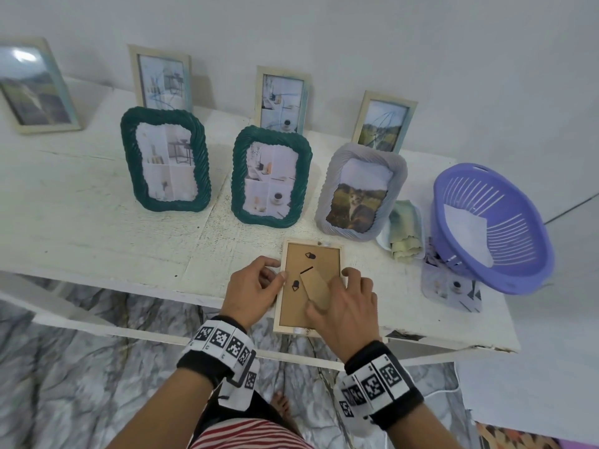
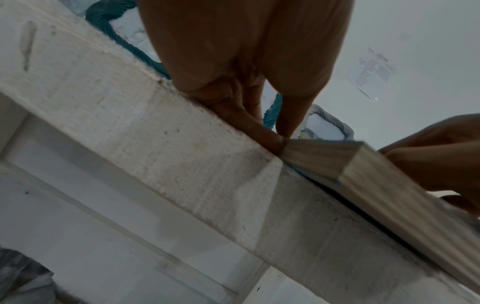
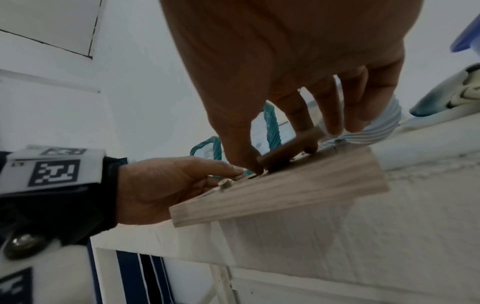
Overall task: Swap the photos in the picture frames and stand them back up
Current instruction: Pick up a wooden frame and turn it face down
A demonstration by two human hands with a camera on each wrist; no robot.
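A light wooden picture frame (image 1: pixel 309 322) lies face down at the front edge of the white table (image 1: pixel 97 222), its brown backing board up and its near end jutting over the edge. My left hand (image 1: pixel 275 273) pinches the frame's left rim (image 2: pixel 376 174) with curled fingertips (image 2: pixel 281 139). My right hand (image 1: pixel 334 293) is over the backing, thumb and forefinger holding the brown stand flap (image 3: pixel 285 148), which is raised a little off the board (image 3: pixel 285 189). A loose photo (image 1: pixel 450 288) lies at the right, partly under the basket.
Two green rope frames (image 1: pixel 166 160) (image 1: pixel 270 176) and a grey frame (image 1: pixel 361 189) with a cat photo stand mid-table. Several wooden frames lean on the wall behind. A purple basket (image 1: pixel 492 222) and a folded cloth (image 1: pixel 405 234) sit at the right.
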